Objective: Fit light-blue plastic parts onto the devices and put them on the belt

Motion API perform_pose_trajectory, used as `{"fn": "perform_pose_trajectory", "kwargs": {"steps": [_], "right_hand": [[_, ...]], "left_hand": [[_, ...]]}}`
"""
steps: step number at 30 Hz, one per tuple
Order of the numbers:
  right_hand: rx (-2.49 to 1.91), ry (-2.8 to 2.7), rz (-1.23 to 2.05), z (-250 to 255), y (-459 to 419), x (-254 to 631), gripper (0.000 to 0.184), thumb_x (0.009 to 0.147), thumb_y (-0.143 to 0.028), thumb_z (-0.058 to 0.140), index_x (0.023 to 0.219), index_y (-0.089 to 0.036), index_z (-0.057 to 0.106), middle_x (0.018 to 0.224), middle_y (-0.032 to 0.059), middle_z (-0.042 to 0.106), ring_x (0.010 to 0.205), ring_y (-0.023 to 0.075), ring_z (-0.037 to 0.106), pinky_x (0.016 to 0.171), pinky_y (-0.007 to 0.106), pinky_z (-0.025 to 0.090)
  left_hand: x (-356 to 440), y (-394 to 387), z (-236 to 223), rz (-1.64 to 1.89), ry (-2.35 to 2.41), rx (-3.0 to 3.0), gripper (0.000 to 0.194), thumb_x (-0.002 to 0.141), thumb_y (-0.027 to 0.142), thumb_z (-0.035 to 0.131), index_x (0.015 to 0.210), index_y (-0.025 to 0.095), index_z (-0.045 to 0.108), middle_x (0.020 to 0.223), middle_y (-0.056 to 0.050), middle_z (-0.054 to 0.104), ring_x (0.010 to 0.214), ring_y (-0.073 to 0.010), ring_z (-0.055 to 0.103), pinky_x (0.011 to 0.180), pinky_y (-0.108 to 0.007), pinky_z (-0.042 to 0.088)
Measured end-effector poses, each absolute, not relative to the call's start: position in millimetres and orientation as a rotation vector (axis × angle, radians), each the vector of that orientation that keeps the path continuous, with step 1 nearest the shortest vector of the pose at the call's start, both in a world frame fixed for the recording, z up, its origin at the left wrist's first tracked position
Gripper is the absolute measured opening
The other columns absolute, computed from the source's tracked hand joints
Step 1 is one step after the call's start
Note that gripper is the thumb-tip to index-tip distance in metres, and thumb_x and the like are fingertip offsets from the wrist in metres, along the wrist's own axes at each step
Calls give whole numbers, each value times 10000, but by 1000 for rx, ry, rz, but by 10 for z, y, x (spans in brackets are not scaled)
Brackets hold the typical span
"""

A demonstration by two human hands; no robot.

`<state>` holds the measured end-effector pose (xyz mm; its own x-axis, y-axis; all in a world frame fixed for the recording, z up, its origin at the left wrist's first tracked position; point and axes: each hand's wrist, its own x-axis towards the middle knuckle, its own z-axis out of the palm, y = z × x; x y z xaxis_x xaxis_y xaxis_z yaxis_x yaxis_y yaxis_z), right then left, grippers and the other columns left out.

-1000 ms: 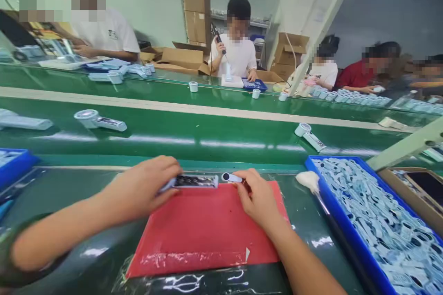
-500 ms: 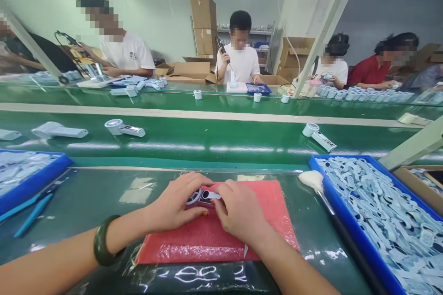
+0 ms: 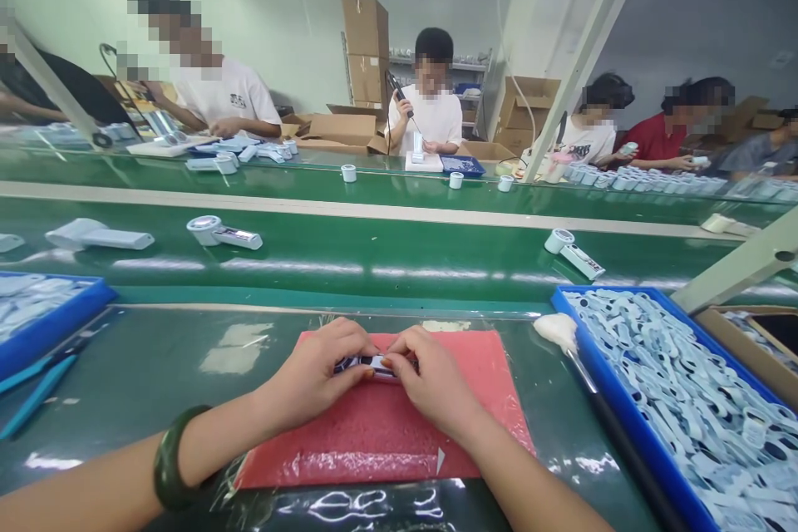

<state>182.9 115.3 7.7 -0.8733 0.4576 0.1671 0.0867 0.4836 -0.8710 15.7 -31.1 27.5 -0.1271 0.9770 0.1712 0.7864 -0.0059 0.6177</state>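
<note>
Both of my hands meet over a red mat (image 3: 386, 432) on the green workbench. My left hand (image 3: 315, 374) and my right hand (image 3: 430, 378) together grip a small light-blue device (image 3: 369, 364) with a dark inner face, pressed down on the mat. Fingers cover most of the device, so its full shape is hidden. A dark green bangle (image 3: 171, 465) sits on my left wrist.
A blue bin (image 3: 623, 399) of several pale blue parts stands at the right, another blue bin (image 3: 50, 324) at the left. Finished devices (image 3: 224, 233) (image 3: 573, 252) lie on the green conveyor (image 3: 386, 253). Several people work across the belt; cardboard boxes (image 3: 365, 50) behind.
My hands have drawn closer together and now press the device flat on the mat; a second ago the left held the long part and the right a small piece apart.
</note>
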Motion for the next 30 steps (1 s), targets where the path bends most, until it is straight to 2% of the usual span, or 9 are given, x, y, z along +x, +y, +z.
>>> {"fn": "perform_pose_trajectory", "kwargs": {"steps": [3,5,7,11,16,21,27,30], "right_hand": [[-483,-2364,1429,74,1137,1866,83,944,-175,649,1006,-219,683,1037,48,703,982,211,656,853,356,508],[-462,-2443,1414,104,1116,1916,218,962,-215,642,1177,-221,674,1165,81,711,1091,253,652,953,420,515],[-400,-2585,1303,151,1085,1965,277,1004,-228,580,1270,-222,656,1222,98,698,1146,285,623,1013,485,489],[-367,-2732,1195,211,1008,2009,310,1043,-211,488,1294,-257,663,1187,87,665,1108,279,587,989,486,484],[-398,-2676,1214,126,953,2002,316,1011,-183,531,1290,-245,665,1168,73,653,1109,269,569,980,473,473],[-367,-2599,1217,56,977,2043,290,984,-164,572,1259,-197,658,1228,77,674,1168,265,579,1036,471,456],[-299,-2718,1060,38,920,2151,442,981,-197,584,1422,-184,556,1381,112,629,1264,297,550,1100,501,426],[-327,-2750,936,22,872,2141,408,993,-192,531,1398,-162,574,1341,127,641,1217,312,560,1066,513,441]], "left_hand": [[178,-345,342,795,1973,1890,169,996,271,512,1052,279,671,1098,-11,662,1164,-231,550,1027,-401,431],[201,-362,406,704,1996,1931,129,973,262,553,1038,279,663,1138,-12,664,1275,-265,509,1112,-453,383],[235,-373,458,623,2017,1900,122,968,258,569,1051,279,656,1151,-9,667,1262,-268,527,1104,-457,393],[332,-404,449,600,2000,1770,175,990,233,550,1135,285,634,1143,14,673,1087,-214,597,975,-392,466],[452,-463,318,667,2080,1848,121,996,210,546,1054,246,646,1082,0,671,1041,-228,595,928,-411,466],[515,-493,270,667,2165,1949,95,981,179,592,1025,222,663,1074,-16,686,1043,-230,613,932,-410,486],[568,-545,280,601,2248,1953,196,907,162,697,1093,193,644,1111,-42,700,1081,-277,635,970,-474,500],[594,-532,262,596,2250,1967,148,946,162,620,1092,171,645,1128,-69,693,1098,-285,621,1000,-494,481]]}}
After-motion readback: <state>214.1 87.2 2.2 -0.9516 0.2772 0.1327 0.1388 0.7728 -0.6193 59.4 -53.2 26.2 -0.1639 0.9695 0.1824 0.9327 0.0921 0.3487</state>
